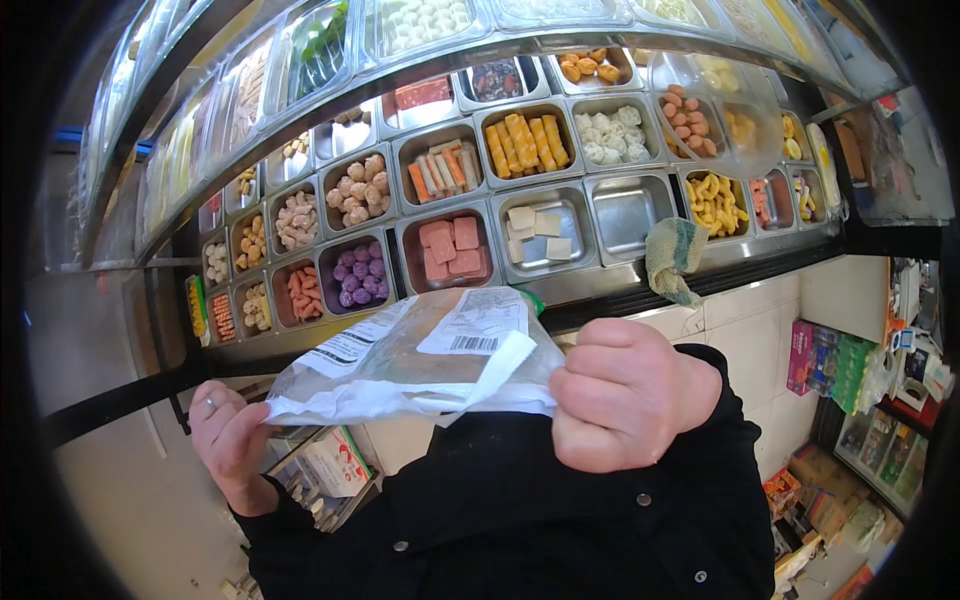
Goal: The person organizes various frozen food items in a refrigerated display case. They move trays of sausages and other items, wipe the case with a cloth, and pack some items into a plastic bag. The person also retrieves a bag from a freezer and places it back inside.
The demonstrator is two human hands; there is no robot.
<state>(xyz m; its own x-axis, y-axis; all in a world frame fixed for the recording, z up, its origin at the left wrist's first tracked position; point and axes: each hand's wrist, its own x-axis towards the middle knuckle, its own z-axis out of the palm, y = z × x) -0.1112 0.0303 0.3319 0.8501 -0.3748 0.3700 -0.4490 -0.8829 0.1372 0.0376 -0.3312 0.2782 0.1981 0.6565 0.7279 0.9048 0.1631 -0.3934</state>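
Observation:
A clear plastic food bag [420, 352] with printed labels and a barcode is stretched between my hands, in front of my chest. My left hand [225, 435], with a ring on one finger, pinches its left corner. At the opposite end, my right hand [626, 394] is clenched around the bag's other corner. A white strip [499, 367] stands up from the bag's near edge. What the bag contains is hard to make out. Just beyond it are a steel pan of pink luncheon-meat slices [450, 247] and a pan with several white square pieces [538, 231].
A bare steel pan [631, 217] sits beside the white pieces. A crumpled cloth [675, 259] hangs over the counter's front edge. Further pans hold purple balls [360, 276], yellow rolls [527, 142] and white dumplings [611, 135]. Above runs a shelf of clear tubs [424, 26].

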